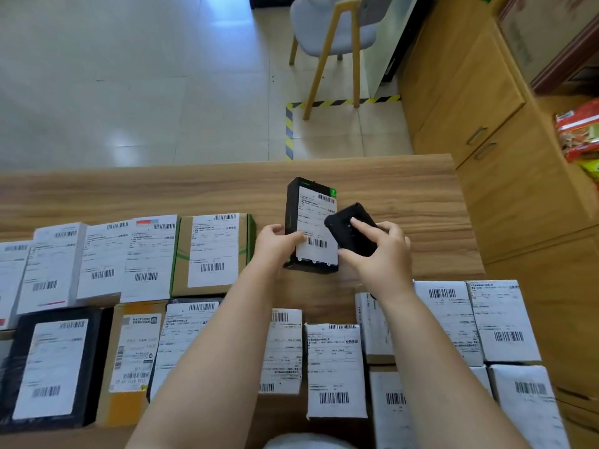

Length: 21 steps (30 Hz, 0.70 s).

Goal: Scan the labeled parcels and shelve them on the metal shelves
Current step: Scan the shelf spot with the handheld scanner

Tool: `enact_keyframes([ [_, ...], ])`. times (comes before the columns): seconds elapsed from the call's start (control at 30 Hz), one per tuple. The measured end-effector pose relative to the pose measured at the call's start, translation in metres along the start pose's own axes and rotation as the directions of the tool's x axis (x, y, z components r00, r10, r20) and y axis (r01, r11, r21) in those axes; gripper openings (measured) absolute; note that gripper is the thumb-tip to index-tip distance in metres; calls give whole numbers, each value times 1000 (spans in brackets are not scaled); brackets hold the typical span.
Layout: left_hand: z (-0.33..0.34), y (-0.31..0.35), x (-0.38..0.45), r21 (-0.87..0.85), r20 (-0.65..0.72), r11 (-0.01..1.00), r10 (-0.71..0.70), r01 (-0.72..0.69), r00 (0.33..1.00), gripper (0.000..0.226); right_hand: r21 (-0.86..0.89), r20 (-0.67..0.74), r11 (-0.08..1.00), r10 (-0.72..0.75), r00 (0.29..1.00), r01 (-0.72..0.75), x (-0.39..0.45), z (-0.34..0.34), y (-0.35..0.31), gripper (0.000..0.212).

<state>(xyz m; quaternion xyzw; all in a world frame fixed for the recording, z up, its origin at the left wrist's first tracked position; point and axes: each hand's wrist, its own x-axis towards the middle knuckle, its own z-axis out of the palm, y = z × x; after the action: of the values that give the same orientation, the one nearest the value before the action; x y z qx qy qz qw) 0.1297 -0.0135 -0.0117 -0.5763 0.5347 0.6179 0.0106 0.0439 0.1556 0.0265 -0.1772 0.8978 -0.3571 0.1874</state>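
Black parcel [311, 225] gripped; scanner [351, 230] apparently overlapping label

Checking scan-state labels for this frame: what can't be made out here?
Head view only:
- Label text on the black parcel: too small and blurred; the scanner in the right hand covers part.
- Scanner's face: turned away, so no telling if a read registered.
- Metal shelves: out of frame.
- Left hand fingertips: behind the parcel's edge.
- Parcels at the bottom and left: cut off by the edges, partly hidden by forearms.
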Motion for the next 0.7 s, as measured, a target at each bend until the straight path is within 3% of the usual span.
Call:
enact_keyframes([
  [0.07,-21,2,-6,-111,130,992,-37,52,991,47,-23,0,1000,-18,1000,18,-2,-3,-10,56],
  [0.13,-42,3,-12,-243,170,970,10,32,985,39,-21,-8,999,-41,999,41,-4,-4,-22,56],
  [0.27,-86,1,-23,-478,4,868,160,-138,987,54,-45,-1,989,-139,990,139,-11,3,-53,56],
  [0.47,-125,-17,-30,-492,-270,793,255,-361,928,63,-268,214,893,-311,926,361,-41,36,-91,55],
  [0.7,-149,-27,-33,-491,-331,741,329,-459,884,65,-379,324,832,-291,900,405,-64,61,-112,57],
])
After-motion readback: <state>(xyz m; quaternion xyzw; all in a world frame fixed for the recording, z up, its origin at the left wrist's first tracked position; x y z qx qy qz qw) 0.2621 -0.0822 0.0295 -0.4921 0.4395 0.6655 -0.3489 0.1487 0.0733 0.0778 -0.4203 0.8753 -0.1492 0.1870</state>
